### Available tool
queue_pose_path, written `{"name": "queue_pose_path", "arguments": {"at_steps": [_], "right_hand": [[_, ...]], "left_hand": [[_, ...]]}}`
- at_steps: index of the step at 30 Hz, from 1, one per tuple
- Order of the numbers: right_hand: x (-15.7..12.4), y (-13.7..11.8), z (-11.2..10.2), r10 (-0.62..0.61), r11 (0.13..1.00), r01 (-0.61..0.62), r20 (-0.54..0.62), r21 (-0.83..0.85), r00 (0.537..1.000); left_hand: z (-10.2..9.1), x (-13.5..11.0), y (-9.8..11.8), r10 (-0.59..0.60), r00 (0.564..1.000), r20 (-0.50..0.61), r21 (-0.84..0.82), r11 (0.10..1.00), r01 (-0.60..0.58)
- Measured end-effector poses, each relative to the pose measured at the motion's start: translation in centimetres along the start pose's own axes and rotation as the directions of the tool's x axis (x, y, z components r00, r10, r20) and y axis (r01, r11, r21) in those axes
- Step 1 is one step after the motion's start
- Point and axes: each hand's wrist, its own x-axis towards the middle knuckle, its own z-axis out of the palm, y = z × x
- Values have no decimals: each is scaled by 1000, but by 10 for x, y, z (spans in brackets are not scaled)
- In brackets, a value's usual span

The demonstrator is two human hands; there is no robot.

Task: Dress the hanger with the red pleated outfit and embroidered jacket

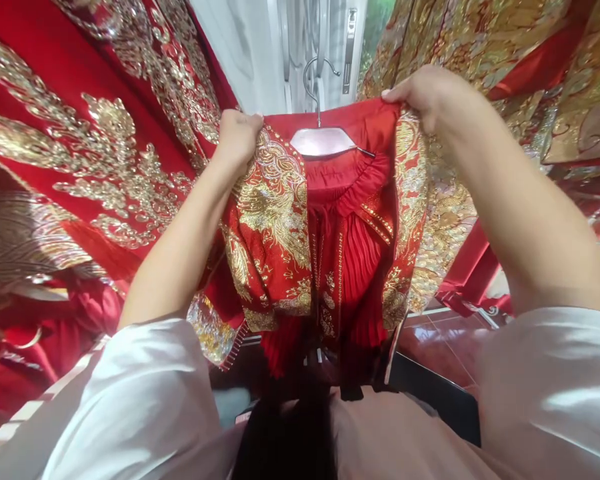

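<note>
Straight in front of me hangs a red jacket [275, 233] with gold embroidery, its front parted. My left hand [239, 137] is closed on its left shoulder, and my right hand [425, 93] pinches the shoulder on the other side. Between them a hanger [325, 141] with a pale centre panel and a metal hook [307, 77] shows inside the neck opening. A red pleated skirt [363, 267] with a gathered waist is visible within the parted jacket. The fingertips of both hands are partly hidden behind the cloth.
Red garments with gold beading [115, 133] crowd the left side. Gold sequinned garments [460, 47] hang close on the right. White rails or handles [286, 40] stand behind the hook. Below right lie reddish floor tiles [443, 347] and a dark flat panel [435, 393].
</note>
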Motion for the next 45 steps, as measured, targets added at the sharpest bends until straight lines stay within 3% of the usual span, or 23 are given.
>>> {"name": "queue_pose_path", "arguments": {"at_steps": [3, 6, 8, 11, 12, 14, 17, 19, 20, 22, 24, 27, 29, 31, 34, 37, 39, 42, 45], "right_hand": [[-9, -2, -4, -100, 995, 100, 0, 8, 995], [-19, 15, -2, -278, 950, 277, 16, -141, 961], [-26, 33, -7, -402, 883, 419, 120, -211, 908], [-29, 71, -29, -479, 853, 521, 351, -29, 804], [-27, 84, -37, -467, 871, 489, 389, 47, 794], [-22, 109, -50, -400, 911, 403, 406, 83, 821], [-25, 133, -48, -316, 935, 349, 299, -64, 901], [-37, 138, -34, -298, 924, 308, 79, -226, 951], [-45, 139, -25, -317, 907, 285, -55, -310, 947], [-61, 139, -3, -374, 859, 229, -257, -458, 891], [-73, 140, 21, -408, 807, 157, -346, -569, 845], [-84, 146, 51, -392, 749, 52, -378, -660, 839], [-89, 150, 61, -374, 737, 62, -330, -673, 867], [-96, 154, 63, -377, 733, 126, -245, -669, 893], [-113, 158, 56, -420, 695, 197, -168, -691, 892], [-131, 171, 49, -464, 640, 204, -161, -741, 871], [-135, 183, 45, -481, 628, 216, -155, -747, 863], [-130, 196, 35, -491, 653, 271, -123, -707, 862], [-126, 185, 32, -466, 737, 214, -253, -641, 848]], "left_hand": [[-6, -8, -1, -11, 992, -123, -110, 994, -3], [-7, -14, -9, 102, 990, -92, -218, 969, -120], [-11, -20, -18, 186, 982, -29, -303, 935, -186], [-21, -33, -38, 267, 952, 152, -340, 918, -204], [-24, -38, -46, 270, 934, 235, -335, 924, -183], [-25, -47, -60, 224, 911, 347, -349, 932, -97], [-17, -54, -73, 77, 930, 359, -410, 908, 83], [-10, -55, -76, -10, 945, 326, -393, 908, 145], [-7, -54, -77, -32, 945, 325, -375, 913, 159], [1, -51, -80, -52, 931, 362, -378, 905, 198], [10, -47, -84, -74, 893, 445, -436, 853, 287], [23, -43, -94, -103, 866, 490, -531, 753, 390], [25, -43, -97, -106, 895, 433, -545, 761, 353], [16, -48, -96, -91, 936, 339, -481, 838, 256], [-6, -65, -79, -10, 997, 81, -298, 954, 34], [-14, -91, -52, 135, 970, -200, 16, 991, -135], [-6, -106, -39, 196, 956, -217, 207, 967, -151], [14, -114, -33, 165, 966, -197, 329, 940, -94], [25, -110, -33, 90, 965, -247, 359, 933, 5]]}}
